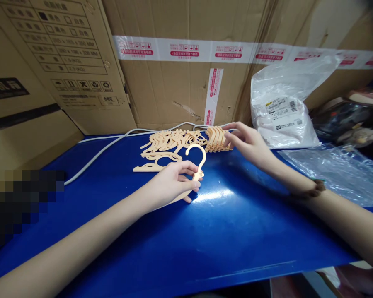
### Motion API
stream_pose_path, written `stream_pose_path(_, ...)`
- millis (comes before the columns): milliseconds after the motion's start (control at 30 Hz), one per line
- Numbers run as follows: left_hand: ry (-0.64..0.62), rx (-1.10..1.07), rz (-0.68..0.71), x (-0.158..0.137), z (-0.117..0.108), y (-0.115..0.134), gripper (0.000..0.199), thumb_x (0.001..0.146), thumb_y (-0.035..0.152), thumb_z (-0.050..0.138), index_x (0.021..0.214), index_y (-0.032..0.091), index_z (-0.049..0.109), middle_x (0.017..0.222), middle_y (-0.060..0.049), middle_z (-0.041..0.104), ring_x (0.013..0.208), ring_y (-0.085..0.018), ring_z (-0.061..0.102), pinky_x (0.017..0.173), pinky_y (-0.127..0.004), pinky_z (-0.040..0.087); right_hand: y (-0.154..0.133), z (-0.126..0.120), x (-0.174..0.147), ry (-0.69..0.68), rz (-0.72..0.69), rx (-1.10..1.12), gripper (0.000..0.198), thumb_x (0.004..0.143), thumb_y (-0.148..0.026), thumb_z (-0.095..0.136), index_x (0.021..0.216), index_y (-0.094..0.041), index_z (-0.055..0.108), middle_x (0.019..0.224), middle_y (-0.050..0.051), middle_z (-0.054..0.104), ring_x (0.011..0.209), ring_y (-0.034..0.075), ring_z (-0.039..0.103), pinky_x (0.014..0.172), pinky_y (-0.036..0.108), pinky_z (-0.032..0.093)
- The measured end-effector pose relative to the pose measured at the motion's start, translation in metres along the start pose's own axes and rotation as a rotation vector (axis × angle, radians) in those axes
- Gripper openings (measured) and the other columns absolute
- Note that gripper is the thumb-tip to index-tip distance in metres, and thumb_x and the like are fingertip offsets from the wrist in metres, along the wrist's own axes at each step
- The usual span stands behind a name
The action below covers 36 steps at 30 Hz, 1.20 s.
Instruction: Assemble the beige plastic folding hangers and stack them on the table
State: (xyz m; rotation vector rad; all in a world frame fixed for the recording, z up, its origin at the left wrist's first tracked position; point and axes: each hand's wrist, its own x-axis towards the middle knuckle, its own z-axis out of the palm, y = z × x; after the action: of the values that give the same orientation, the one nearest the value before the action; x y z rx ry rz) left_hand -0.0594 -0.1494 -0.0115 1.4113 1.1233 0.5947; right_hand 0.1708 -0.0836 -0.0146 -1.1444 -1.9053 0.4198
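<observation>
Held in my left hand (174, 182) is a cream plastic hanger piece (202, 155) whose curved hook points up. An arm of it runs down to the left, mostly behind the fingers. My right hand (244, 142) reaches to the back of the table, its fingers apart at the right end of a row of nested cream hanger arms (216, 140). Whether those fingertips grip one of the arms is hard to see. Left of that row lies a pile of similar cream hanger parts (168, 140), and nearer to me are loose hanger arms (147, 167).
The blue table (236, 244) backs onto large cardboard boxes (174, 91). A white cable (102, 155) crosses the back left. At the right are a clear bag of white goods (284, 120), a flat plastic bag (335, 169) and dark items (342, 120).
</observation>
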Motion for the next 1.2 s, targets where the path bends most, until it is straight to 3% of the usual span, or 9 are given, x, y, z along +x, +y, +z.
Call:
stream_pose_path(67, -0.002, -0.022, -0.003, 0.002, 0.0, -0.002, 0.018, 0.075, 0.014, 0.063, 0.092, 0.014, 0.056, 0.095, -0.006, 0.062, 0.069, -0.013, 0.062, 0.052, -0.024, 0.054, 0.019, -0.013, 0.01, 0.087, 0.019, -0.239, 0.019, 0.087, -0.029, 0.051, 0.101, -0.02, 0.062, 0.081, 0.005, 0.07, 0.076, 0.021, 0.064, 0.072, 0.035, 0.048)
stream_pose_path(167, 0.003, -0.047, -0.005, 0.006, 0.0, -0.004, 0.02, 0.076, 0.018, 0.064, 0.093, 0.014, 0.054, 0.092, -0.007, 0.063, 0.066, -0.013, 0.061, 0.048, -0.024, 0.052, 0.045, -0.022, 0.019, 0.065, 0.156, -0.427, 0.021, 0.085, -0.028, 0.052, 0.1, -0.019, 0.063, 0.079, 0.007, 0.069, 0.073, 0.022, 0.062, 0.068, 0.034, 0.045)
stream_pose_path(267, 0.022, -0.063, -0.015, 0.007, 0.001, -0.004, 0.021, 0.076, 0.018, 0.064, 0.094, 0.014, 0.053, 0.09, -0.006, 0.063, 0.065, -0.013, 0.061, 0.046, -0.024, 0.052, 0.065, -0.019, 0.021, 0.026, 0.298, -0.323, 0.031, 0.085, -0.039, 0.055, 0.107, -0.018, 0.06, 0.081, 0.007, 0.069, 0.073, 0.022, 0.062, 0.067, 0.033, 0.045)
stream_pose_path(433, 0.035, -0.046, -0.038, 0.007, 0.002, 0.0, 0.021, 0.078, 0.017, 0.062, 0.096, 0.014, 0.052, 0.091, -0.007, 0.063, 0.067, -0.013, 0.061, 0.048, -0.024, 0.053, 0.077, -0.009, 0.022, 0.016, 0.372, -0.273, 0.043, 0.082, -0.05, 0.057, 0.108, -0.016, 0.059, 0.075, 0.006, 0.069, 0.07, 0.02, 0.062, 0.065, 0.031, 0.043)
stream_pose_path(767, 0.008, -0.087, -0.037, 0.006, 0.001, -0.002, 0.018, 0.079, 0.015, 0.062, 0.095, 0.014, 0.052, 0.09, -0.006, 0.063, 0.067, -0.012, 0.061, 0.05, -0.023, 0.053, 0.073, -0.006, 0.025, 0.059, 0.46, -0.241, 0.039, 0.077, -0.035, 0.063, 0.11, -0.015, 0.058, 0.074, 0.004, 0.07, 0.077, 0.021, 0.065, 0.069, 0.031, 0.043)
stream_pose_path(1200, -0.043, -0.1, -0.006, 0.01, -0.004, -0.011, 0.025, 0.076, 0.02, 0.069, 0.094, 0.016, 0.053, 0.09, -0.005, 0.063, 0.067, -0.013, 0.062, 0.053, -0.025, 0.054, 0.08, -0.005, 0.026, 0.092, 0.467, -0.153, 0.04, 0.07, -0.032, 0.066, 0.105, -0.016, 0.058, 0.069, 0.003, 0.067, 0.074, 0.022, 0.063, 0.07, 0.034, 0.043)
